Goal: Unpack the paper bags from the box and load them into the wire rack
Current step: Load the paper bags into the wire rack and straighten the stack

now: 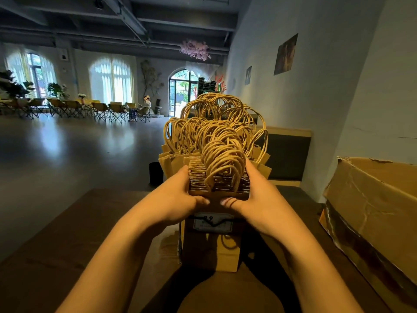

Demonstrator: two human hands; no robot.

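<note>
A thick stack of brown paper bags (220,181) with twisted paper handles stands upright in front of me. My left hand (178,195) grips its left side and my right hand (255,195) grips its right side, thumbs pressed on the near face. Behind it more bags (178,141) stand packed with their handles sticking up. A thin black wire of the rack (180,236) shows below the stack, crossing a labelled bag front (212,222). The open cardboard box (370,213) sits at the right on the dark table (67,256).
A white wall runs along the right, close behind the box. A small black cylinder (156,172) stands beyond the table's far edge. Across the open floor at far left are folding chairs (99,110), where a person sits.
</note>
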